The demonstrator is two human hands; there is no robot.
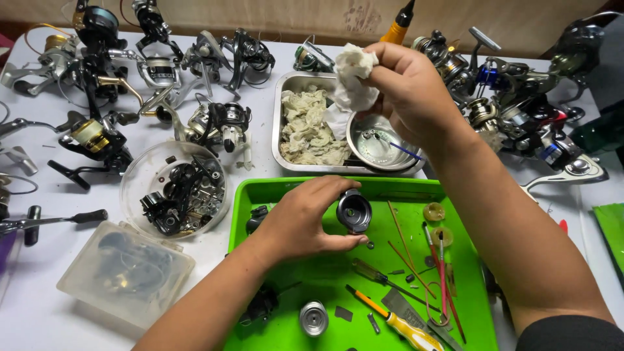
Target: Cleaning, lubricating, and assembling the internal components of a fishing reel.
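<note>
Two bare hands work above a glossy green plastic tray [260,195] on the white counter [39,305]. The left hand [302,218] closes its grip on a round, dark metal reel part [353,210], held over the tray's far edge. The right hand [406,88] pinches a crumpled, stained rag [354,81] above the steel pan [286,91]. Fishing reels [214,123] crowd the far counter; the tray's near left stays open.

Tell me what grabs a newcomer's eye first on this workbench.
The bright green tray at centre stands out, where the left hand holds a dark round reel part. Above it, the right hand lifts a crumpled white rag over a steel pan. Fishing reels crowd the table's back.
</note>
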